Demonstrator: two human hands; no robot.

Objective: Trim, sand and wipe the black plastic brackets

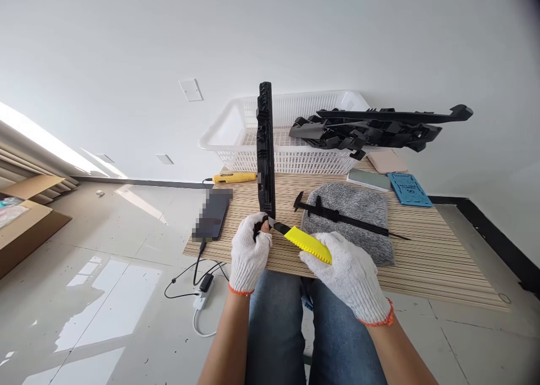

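Note:
My left hand (252,245), in a white knit glove, grips the near end of a long black plastic trim piece (265,154). The bare thumb tip shows through the glove. The piece points away from me, its far end in front of the white basket. My right hand (343,264), also gloved, is closed around a yellow utility knife (307,243). Its blade points left and reaches the near end of the trim piece, close to my left thumb. Whether the blade touches the plastic I cannot tell. Black calipers (341,217) lie on a grey cloth (358,196) beyond my right hand.
A white plastic basket (307,161) holds several black plastic parts (367,129), some jutting over its right rim. On the striped table (439,261) lie a yellow corded tool (234,178), a dark phone (213,216) and a blue packet (409,189). A power strip (203,295) rests on the floor.

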